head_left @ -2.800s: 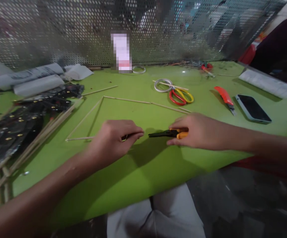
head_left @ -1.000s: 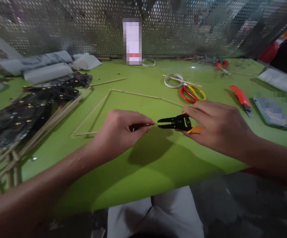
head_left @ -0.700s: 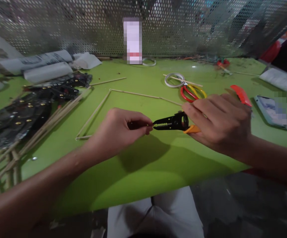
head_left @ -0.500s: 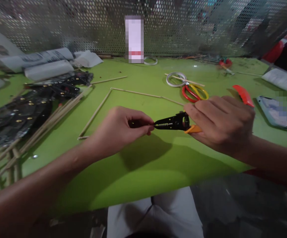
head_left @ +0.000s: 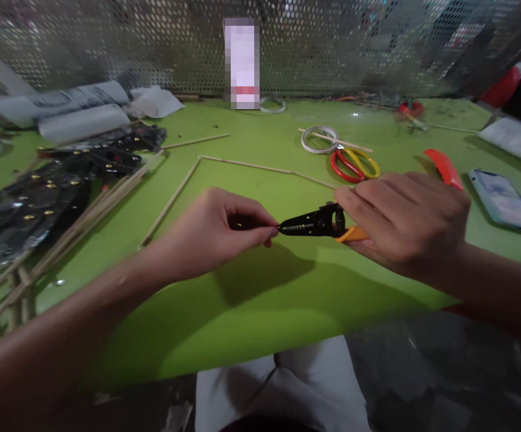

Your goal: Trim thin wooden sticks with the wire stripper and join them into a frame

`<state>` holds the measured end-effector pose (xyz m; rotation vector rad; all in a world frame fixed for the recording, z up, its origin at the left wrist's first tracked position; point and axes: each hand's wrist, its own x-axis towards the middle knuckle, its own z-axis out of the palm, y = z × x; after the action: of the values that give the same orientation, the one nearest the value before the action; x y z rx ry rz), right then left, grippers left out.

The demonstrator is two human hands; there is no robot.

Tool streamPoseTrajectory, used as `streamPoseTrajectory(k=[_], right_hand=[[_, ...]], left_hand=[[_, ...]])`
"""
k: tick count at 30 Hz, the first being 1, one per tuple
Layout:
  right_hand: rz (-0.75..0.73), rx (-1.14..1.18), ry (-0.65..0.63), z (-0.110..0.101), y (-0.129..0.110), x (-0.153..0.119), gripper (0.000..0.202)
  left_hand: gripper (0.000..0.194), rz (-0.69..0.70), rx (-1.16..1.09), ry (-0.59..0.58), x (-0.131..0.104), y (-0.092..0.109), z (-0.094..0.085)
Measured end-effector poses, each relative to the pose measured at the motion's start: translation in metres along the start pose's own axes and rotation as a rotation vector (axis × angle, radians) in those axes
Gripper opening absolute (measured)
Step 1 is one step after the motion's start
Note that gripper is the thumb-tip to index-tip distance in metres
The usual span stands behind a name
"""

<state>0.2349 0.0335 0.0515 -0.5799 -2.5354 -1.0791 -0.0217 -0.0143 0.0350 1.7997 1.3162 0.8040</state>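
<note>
My right hand [head_left: 407, 222] is wrapped round the orange handles of black wire strippers [head_left: 308, 222], whose jaws point left. The thumb and fingertips of my left hand [head_left: 224, 231] are pinched together right at the tip of the jaws. Whatever sits between those fingertips is too small to make out. Behind both hands, thin sticks joined end to end [head_left: 246, 165] lie on the green table [head_left: 260, 324]; one end passes behind my right hand.
Scissors [head_left: 355, 165] with red and yellow handles lie beside a tape roll [head_left: 320, 139]. At right are a phone [head_left: 499, 198] and a red curved object [head_left: 443, 168]. Black pieces [head_left: 48, 198] and loose sticks [head_left: 93, 222] cover the left. A perforated metal screen [head_left: 152, 48] stands behind.
The camera view has shifted slightly. Both hands hold nearly the same pose, with the wire stripper tip still at my left fingertips.
</note>
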Motion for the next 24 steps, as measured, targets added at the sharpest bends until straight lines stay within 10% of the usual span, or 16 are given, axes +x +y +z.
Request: streamPoseTrajectory(k=[24], right_hand=[[0.012,0.076,0.046,0.0018,-0.0021,0.0001,0.027]], left_hand=[[0.013,-0.031,-0.015,-0.019,0.0009,-0.0005,-0.0029]])
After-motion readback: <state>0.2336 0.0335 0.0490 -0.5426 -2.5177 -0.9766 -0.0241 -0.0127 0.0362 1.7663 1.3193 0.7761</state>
